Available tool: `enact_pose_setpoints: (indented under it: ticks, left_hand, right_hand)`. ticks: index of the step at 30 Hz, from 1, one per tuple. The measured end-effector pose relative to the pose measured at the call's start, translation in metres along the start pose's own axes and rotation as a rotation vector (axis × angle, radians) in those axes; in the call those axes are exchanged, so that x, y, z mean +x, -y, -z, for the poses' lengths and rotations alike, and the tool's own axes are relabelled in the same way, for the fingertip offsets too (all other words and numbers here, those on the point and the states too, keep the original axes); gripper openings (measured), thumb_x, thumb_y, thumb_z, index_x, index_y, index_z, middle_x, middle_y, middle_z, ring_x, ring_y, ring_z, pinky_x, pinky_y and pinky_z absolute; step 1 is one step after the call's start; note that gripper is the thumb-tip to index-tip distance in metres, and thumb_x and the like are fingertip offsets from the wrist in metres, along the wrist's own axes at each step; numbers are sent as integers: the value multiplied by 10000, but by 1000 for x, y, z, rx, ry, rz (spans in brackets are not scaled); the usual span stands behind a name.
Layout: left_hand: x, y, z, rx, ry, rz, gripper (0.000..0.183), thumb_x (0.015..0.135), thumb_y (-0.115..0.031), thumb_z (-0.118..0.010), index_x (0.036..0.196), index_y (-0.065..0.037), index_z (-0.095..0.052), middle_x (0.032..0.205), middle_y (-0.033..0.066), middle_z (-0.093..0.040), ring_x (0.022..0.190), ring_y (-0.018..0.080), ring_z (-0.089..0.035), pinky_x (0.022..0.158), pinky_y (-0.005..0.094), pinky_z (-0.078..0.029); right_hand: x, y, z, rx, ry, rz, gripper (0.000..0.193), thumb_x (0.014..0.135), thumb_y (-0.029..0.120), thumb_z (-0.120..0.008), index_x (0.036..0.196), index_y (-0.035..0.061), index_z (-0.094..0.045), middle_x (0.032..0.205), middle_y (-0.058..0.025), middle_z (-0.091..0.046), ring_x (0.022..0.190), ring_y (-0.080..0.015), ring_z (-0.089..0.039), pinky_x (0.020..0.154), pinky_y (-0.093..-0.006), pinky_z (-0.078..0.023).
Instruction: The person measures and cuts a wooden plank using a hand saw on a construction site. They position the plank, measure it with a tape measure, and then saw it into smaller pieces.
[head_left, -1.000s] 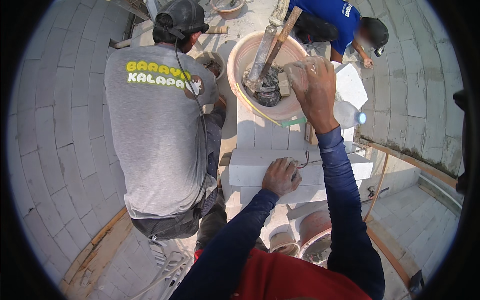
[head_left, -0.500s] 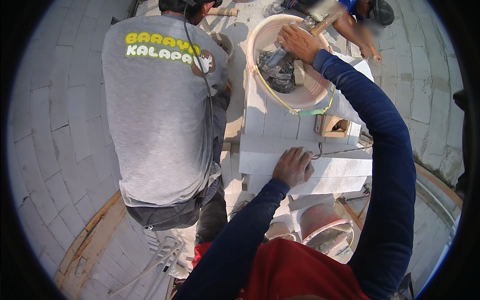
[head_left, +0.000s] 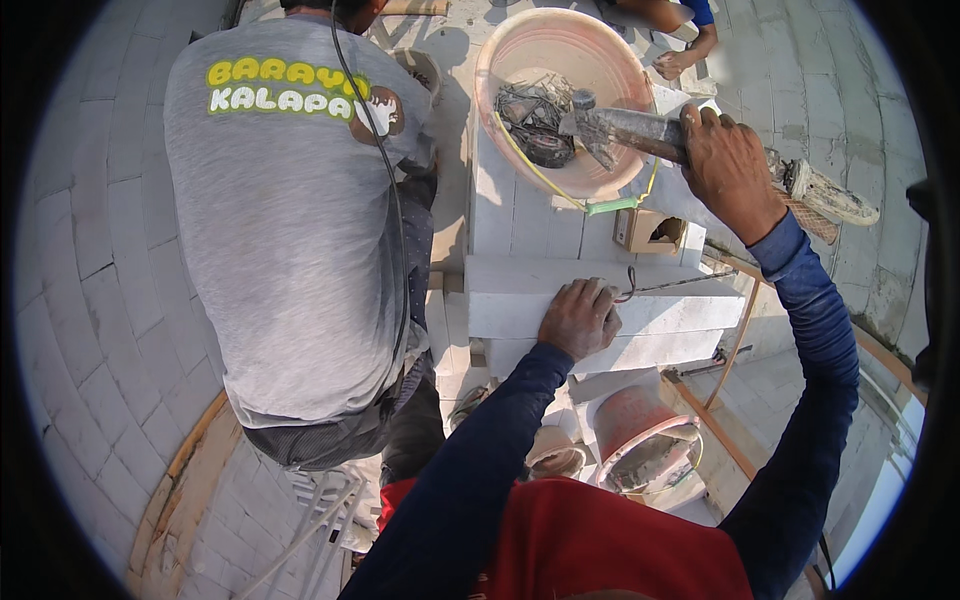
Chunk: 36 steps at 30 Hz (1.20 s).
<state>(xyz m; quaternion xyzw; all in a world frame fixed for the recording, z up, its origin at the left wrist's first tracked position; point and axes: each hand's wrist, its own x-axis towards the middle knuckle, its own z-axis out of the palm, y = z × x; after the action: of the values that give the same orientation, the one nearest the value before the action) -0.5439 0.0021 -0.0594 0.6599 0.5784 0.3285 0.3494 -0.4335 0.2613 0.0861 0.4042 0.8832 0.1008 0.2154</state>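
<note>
My right hand (head_left: 730, 170) is closed round the dark handle of a hammer (head_left: 630, 135), whose worn metal head hangs over the pinkish bucket (head_left: 635, 75). Beyond that hand show a pale, dirty tapered piece (head_left: 835, 195) and a brown textured piece (head_left: 812, 222); I cannot tell whether it grips them too. Dark, tangled items (head_left: 540, 120) lie in the bucket. My left hand (head_left: 580, 318) rests on a long white block (head_left: 680, 300), fingers bent over its top and holding nothing visible. Beside its fingertips lies a thin metal rod (head_left: 690, 283) with a hooked end.
A co-worker in a grey shirt (head_left: 290, 230) bends close on my left. Another person's hand (head_left: 670, 66) shows at the far right. A small cardboard box (head_left: 650, 232) stands below the bucket. A mortar-smeared bucket (head_left: 635, 425) sits lower, near my body.
My right hand has come out of the bucket, moving right and toward me with the hammer. My left hand stays on the block. The far person's arms have shifted.
</note>
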Motion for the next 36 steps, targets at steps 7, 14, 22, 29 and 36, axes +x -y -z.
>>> enact_pose_setpoints:
  ticks: [7, 14, 22, 29, 36]
  left_hand:
    - [3, 0, 1, 15, -2, -24, 251, 780, -197, -716, 1013, -106, -705, 1061, 96, -666, 971, 275, -646, 844, 410, -541]
    - [3, 2, 4, -8, -15, -112, 183, 749, -164, -733, 924, -112, -727, 1002, 56, -688, 945, 233, -649, 822, 385, -551]
    - [5, -1, 4, -33, -4, -99, 181, 735, -142, -723, 915, -123, -730, 988, 35, -696, 921, 221, -651, 818, 374, -556]
    - [5, -5, 12, -19, -14, -83, 172, 737, -144, -708, 906, -120, -728, 988, 28, -704, 886, 219, -643, 800, 371, -556]
    - [0, -9, 17, -12, -22, -104, 171, 744, -156, -707, 909, -116, -726, 970, 30, -704, 874, 216, -637, 775, 365, -553]
  right_hand:
    - [-78, -33, 15, 374, 293, 13, 422, 757, 144, -718, 1108, -28, -558, 819, -214, -656, 805, -410, -675, 742, -478, -543]
    - [-111, -17, -37, 549, 513, 100, 386, 746, 164, -710, 1074, -17, -615, 780, -225, -667, 796, -421, -670, 743, -499, -540]
    - [-129, 9, -145, 645, 423, 134, 449, 797, 196, -724, 1168, -19, -590, 892, -232, -682, 856, -418, -675, 773, -504, -543]
    - [-135, 40, -211, 353, 437, 124, 332, 930, 156, -580, 1217, -10, -594, 1257, -230, -583, 1160, -403, -581, 932, -480, -512]
    - [-144, 35, -138, 624, 408, 102, 170, 889, 119, -626, 994, -9, -664, 1061, -211, -649, 991, -396, -638, 896, -484, -511]
